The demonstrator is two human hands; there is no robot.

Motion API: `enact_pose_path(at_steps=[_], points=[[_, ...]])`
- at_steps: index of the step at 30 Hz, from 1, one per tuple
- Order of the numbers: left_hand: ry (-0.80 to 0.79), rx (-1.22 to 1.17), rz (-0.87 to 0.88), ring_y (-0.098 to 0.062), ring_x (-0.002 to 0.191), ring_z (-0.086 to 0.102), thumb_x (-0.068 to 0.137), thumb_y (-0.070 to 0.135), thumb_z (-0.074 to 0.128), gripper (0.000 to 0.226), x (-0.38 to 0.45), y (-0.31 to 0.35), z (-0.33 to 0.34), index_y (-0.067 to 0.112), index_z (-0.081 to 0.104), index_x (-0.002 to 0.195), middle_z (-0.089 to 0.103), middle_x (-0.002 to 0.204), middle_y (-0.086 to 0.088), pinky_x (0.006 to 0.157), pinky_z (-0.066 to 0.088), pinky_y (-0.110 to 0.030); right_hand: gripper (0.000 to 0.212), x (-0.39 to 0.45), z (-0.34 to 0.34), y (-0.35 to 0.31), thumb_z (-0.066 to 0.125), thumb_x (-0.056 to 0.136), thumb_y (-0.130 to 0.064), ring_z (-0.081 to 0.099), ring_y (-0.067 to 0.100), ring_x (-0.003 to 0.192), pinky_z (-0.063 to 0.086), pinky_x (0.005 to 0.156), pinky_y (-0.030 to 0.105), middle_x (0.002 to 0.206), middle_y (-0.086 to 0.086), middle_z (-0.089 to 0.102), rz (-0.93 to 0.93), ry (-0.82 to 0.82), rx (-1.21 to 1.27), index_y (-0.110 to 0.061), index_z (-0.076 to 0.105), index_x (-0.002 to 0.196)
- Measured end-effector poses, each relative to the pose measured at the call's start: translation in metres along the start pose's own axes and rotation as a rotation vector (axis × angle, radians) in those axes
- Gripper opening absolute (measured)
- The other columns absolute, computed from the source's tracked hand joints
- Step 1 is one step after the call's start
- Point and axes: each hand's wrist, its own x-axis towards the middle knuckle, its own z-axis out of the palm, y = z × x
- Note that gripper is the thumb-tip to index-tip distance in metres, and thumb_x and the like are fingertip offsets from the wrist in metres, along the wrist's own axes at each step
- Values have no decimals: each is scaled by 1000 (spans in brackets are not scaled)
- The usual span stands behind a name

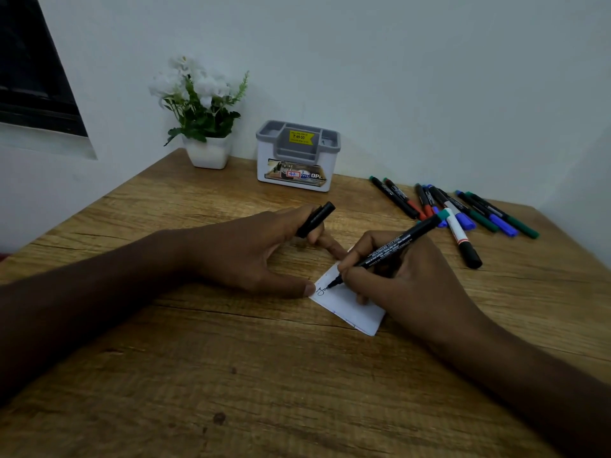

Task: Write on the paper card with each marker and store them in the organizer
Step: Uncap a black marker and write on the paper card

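A small white paper card point(350, 307) lies on the wooden table point(198, 375) with a short black scribble near its left corner. My right hand point(406, 279) grips an uncapped black marker point(393, 247), its tip touching the card. My left hand point(244, 249) holds the marker's black cap point(315, 219) between its fingers, while its thumb and a fingertip press on the card's edges. Several capped markers point(463, 209) with green, blue, red and black caps lie in a loose group at the back right. The grey and white organizer point(297, 157) stands at the back, with nothing visible in it.
A white pot of white flowers point(205, 120) stands to the left of the organizer, against the wall. A dark window frame point(33, 67) fills the upper left. The table's right edge runs close behind the marker group.
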Motion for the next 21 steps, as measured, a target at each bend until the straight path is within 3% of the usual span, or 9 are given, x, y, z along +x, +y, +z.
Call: enact_pose_path(at_steps=[2, 8, 11, 14, 16, 21], points=[[3, 2, 5, 8, 122, 50, 89, 45, 80, 65, 0, 1, 0, 19, 47, 138, 53, 130, 25, 94, 44, -9, 5, 0, 0, 1, 80, 87, -22, 74, 5, 70, 60, 67, 22, 83, -8, 80, 15, -3, 7, -26, 80, 84], [6, -12, -6, 5, 123, 51, 89, 43, 81, 59, 1, 0, 1, 23, 49, 134, 54, 130, 23, 96, 44, -9, 3, 0, 0, 0, 80, 86, -25, 75, 6, 72, 63, 71, 27, 82, -9, 80, 25, -3, 10, -28, 80, 85], [6, -31, 7, 13, 123, 48, 90, 42, 81, 62, 0, 1, 1, 19, 48, 137, 51, 127, 35, 92, 37, 1, 2, 0, 0, 0, 78, 85, -24, 74, 7, 69, 62, 70, 30, 79, -6, 80, 23, 0, 21, -26, 80, 84], [0, -31, 13, 20, 122, 46, 90, 39, 81, 58, 0, 3, 0, 18, 49, 134, 46, 123, 53, 91, 34, 3, 4, -1, 0, 0, 76, 80, -31, 72, 8, 69, 63, 70, 38, 77, -7, 78, 6, 30, -1, -28, 79, 82], [-2, -25, 13, 21, 122, 45, 91, 38, 81, 53, 0, 4, 0, 20, 50, 130, 45, 122, 56, 92, 34, 3, 10, -1, 1, 0, 75, 78, -36, 70, 7, 69, 62, 71, 42, 78, -7, 78, 14, 29, -5, -29, 80, 83], [-8, -4, -13, 9, 124, 50, 90, 45, 80, 49, -1, 3, 0, 28, 49, 125, 52, 128, 34, 97, 41, -9, 8, 0, 1, 1, 76, 78, -35, 66, 3, 67, 57, 66, 35, 78, -10, 77, 8, 20, -5, -29, 80, 81]])
